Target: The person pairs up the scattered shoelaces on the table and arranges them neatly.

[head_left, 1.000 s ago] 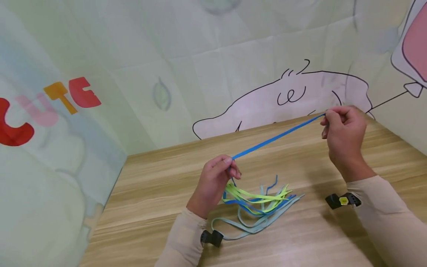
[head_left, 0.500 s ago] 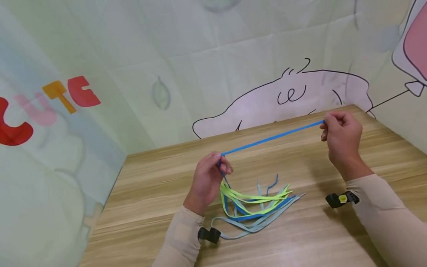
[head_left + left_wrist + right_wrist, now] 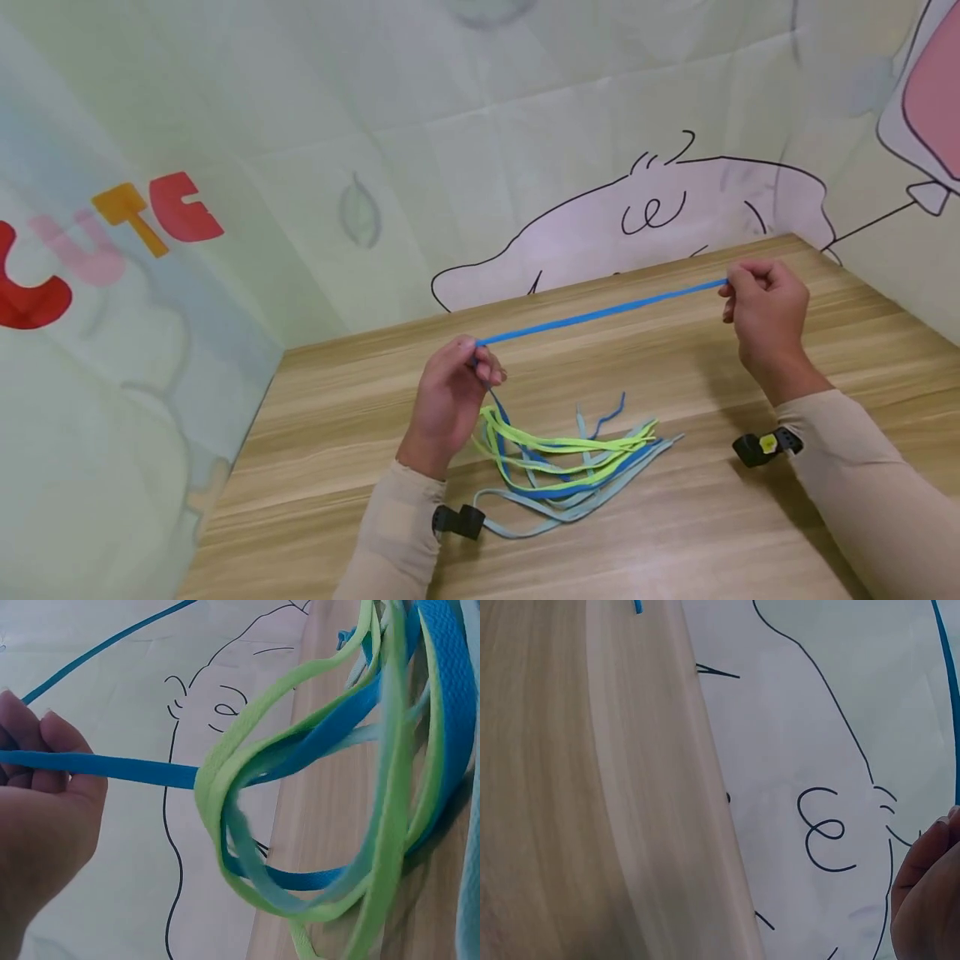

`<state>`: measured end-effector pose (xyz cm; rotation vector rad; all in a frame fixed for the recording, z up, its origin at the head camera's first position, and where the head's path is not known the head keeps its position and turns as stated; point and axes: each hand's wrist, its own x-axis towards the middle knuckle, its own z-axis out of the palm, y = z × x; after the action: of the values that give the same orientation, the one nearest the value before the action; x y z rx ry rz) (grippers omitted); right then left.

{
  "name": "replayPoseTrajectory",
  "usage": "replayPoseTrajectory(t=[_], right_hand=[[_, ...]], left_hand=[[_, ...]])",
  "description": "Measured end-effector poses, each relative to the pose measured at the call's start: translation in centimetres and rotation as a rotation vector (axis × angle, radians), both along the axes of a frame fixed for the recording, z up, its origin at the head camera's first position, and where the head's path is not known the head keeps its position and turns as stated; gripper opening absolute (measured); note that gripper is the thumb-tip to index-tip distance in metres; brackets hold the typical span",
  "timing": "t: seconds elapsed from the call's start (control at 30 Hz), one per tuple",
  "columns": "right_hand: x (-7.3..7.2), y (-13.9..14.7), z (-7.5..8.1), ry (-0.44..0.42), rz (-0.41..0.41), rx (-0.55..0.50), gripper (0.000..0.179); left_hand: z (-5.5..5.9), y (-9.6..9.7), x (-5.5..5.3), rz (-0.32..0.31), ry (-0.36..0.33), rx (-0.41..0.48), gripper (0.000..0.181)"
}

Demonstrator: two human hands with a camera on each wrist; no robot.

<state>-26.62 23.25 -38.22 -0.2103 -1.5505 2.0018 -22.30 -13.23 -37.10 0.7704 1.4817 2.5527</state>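
Note:
A flat blue shoelace (image 3: 600, 314) is stretched between both hands above the table, sloping up to the right. My left hand (image 3: 448, 392) pinches it between thumb and forefinger, and its lower part runs down from there into a loose bundle. At the far end my right hand (image 3: 771, 312) pinches the tip, fingers curled. The bundle mixes lime green laces (image 3: 570, 443), pale blue laces (image 3: 551, 521) and more blue. In the left wrist view the blue lace (image 3: 142, 769) crosses the palm and passes into a loop of green laces (image 3: 217, 776).
The wood-grain table (image 3: 337, 425) meets a printed cloth backdrop (image 3: 420, 200) at its back and left. A loose blue lace end (image 3: 613, 408) lies behind the bundle. Black camera straps (image 3: 459, 521) sit on both wrists.
My left hand has moved left and slightly up, drawing the bundle's near loops along. The right hand has come down a little, so the blue shoelace spans a longer, flatter line.

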Motion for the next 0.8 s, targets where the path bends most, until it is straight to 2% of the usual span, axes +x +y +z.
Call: replayPoseTrajectory(t=[0.37,0.6,0.8], right_hand=[[-0.7,1.1,-1.2,-0.061,-0.027,-0.03,0.007],[-0.7,1.6,-1.5,-0.112,-0.035,-0.017,0.008],[-0.9,1.9,-1.7,-0.094,-0.044,-0.05,0.004]], left_hand=[[0.2,-0.7,-0.2,-0.01,-0.027,0.065,0.043],[0.4,-1.1,-0.2,-0.004,-0.062,0.107,0.04],[0.5,-1.9,-0.6,0.014,-0.08,0.147,0.042]])
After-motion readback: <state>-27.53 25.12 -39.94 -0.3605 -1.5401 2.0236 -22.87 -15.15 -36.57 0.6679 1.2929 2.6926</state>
